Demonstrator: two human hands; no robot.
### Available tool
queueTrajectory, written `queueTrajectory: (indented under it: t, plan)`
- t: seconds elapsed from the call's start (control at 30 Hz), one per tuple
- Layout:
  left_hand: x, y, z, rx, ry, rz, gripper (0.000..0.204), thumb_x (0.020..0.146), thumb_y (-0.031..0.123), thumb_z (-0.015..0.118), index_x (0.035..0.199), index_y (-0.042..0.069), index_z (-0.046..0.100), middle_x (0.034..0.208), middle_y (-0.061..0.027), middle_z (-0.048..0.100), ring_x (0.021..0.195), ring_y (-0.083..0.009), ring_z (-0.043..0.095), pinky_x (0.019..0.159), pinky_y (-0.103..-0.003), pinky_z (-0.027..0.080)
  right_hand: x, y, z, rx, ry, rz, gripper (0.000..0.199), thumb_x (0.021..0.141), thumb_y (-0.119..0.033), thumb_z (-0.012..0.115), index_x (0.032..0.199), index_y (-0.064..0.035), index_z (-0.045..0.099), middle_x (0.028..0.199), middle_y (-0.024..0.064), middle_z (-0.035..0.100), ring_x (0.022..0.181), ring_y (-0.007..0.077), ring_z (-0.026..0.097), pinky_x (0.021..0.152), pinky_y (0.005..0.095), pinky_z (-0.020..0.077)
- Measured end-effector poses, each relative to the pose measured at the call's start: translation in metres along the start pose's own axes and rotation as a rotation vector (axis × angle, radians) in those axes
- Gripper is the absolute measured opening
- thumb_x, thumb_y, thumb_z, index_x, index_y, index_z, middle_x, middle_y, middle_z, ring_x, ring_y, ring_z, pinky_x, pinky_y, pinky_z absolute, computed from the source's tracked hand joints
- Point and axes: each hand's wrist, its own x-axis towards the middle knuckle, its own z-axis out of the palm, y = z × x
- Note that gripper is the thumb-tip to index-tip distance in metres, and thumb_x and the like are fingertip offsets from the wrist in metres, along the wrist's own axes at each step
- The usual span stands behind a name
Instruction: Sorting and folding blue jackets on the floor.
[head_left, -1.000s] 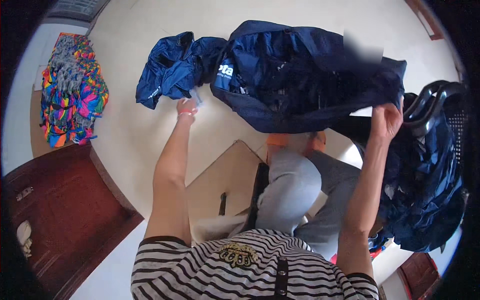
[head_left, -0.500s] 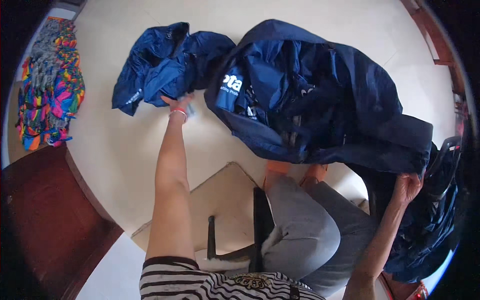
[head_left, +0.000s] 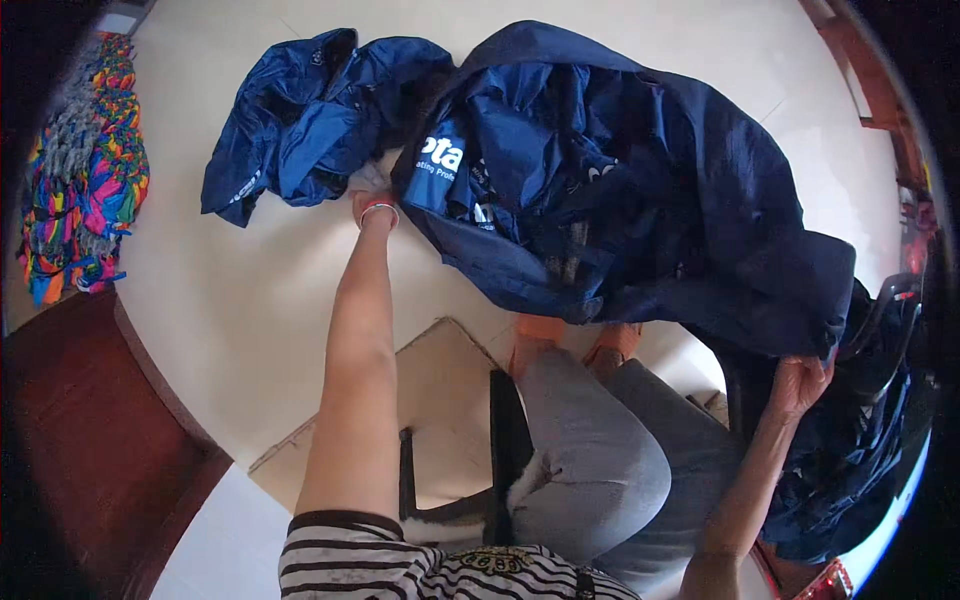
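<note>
A large navy fabric bag (head_left: 740,200) lies wide across the floor, its mouth gaping. Crumpled blue garments (head_left: 520,115) with white lettering fill its inside. My right hand (head_left: 803,383) has its fingers closed over the bag's near right edge. On the left, a crumpled blue garment (head_left: 310,125) lies touching the bag. Stretched forward, my left hand (head_left: 370,190) is at the gap between this garment and the bag. Blur and the cloth obscure its fingers, so whether they hold anything is unclear.
A bundle of multicoloured and grey cords or yarn (head_left: 90,180) lies far left, above dark red-brown furniture (head_left: 100,420). A flattened cardboard sheet (head_left: 440,360) is under the dark seat frame (head_left: 495,460) by my legs. More dark blue cloth (head_left: 840,480) is heaped at the right.
My left hand has shifted right along the loose garment's near edge, toward the bag. My right hand keeps its grip. The whole view has moved slightly.
</note>
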Motion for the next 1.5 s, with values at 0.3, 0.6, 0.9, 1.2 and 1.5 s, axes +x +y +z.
queueTrajectory:
  t: [0.3,0.6,0.9,1.2,1.5]
  plan:
    - [-0.119,0.000,-0.035,-0.345,0.905,0.176,0.084,0.059,0.034,0.078,0.128,0.009,0.035,0.120,-0.0189,0.045,0.113,-0.0378,0.042,0.097,-0.043,0.036,0.001,-0.019,0.001,-0.150,-0.235,0.090,0.025,0.092,-0.006,0.041,0.111,0.0072,0.049,0.110,0.0201,0.055,0.059,0.0159,0.055,0.050,0.0220,0.0509]
    - [-0.097,-0.021,-0.096,-0.916,-0.224,0.376,0.091,0.063,0.024,0.079,0.137,0.015,0.028,0.136,-0.0175,0.032,0.122,-0.0375,0.034,0.084,-0.052,0.048,-0.008,-0.011,-0.001,-0.215,-0.126,-0.018,0.027,0.093,-0.010,0.039,0.113,0.0045,0.050,0.111,0.0182,0.057,0.067,0.0161,0.059,0.052,0.0207,0.0519]
    - [-0.053,-0.001,-0.071,-1.636,0.001,-0.045,0.045,0.068,0.009,0.073,0.109,0.004,0.056,0.112,-0.0149,0.054,0.092,-0.0292,0.057,0.061,-0.038,0.057,-0.038,0.022,0.028,-0.159,-0.018,0.082,0.023,0.092,-0.008,0.041,0.108,0.0053,0.051,0.102,0.0155,0.060,0.066,0.0164,0.058,0.053,0.0222,0.0517]
    - [0.008,-0.024,-0.074,-0.643,0.718,0.582,0.046,0.073,0.019,0.069,0.113,-0.001,0.055,0.110,-0.0171,0.057,0.092,-0.0314,0.059,0.061,-0.036,0.054,-0.023,0.019,0.026,-0.211,-0.057,0.100,0.026,0.093,-0.010,0.039,0.111,0.0048,0.051,0.113,0.0161,0.056,0.075,0.0177,0.060,0.052,0.0221,0.0521]
    - [-0.025,0.006,-0.084,-0.995,-0.093,0.226,0.061,0.072,0.028,0.071,0.121,-0.001,0.051,0.123,-0.0176,0.053,0.106,-0.0331,0.055,0.092,-0.036,0.044,-0.028,0.019,0.022,-0.249,-0.050,0.107,0.028,0.093,-0.010,0.040,0.115,0.0047,0.049,0.117,0.0178,0.055,0.083,0.0188,0.060,0.052,0.0229,0.0525]
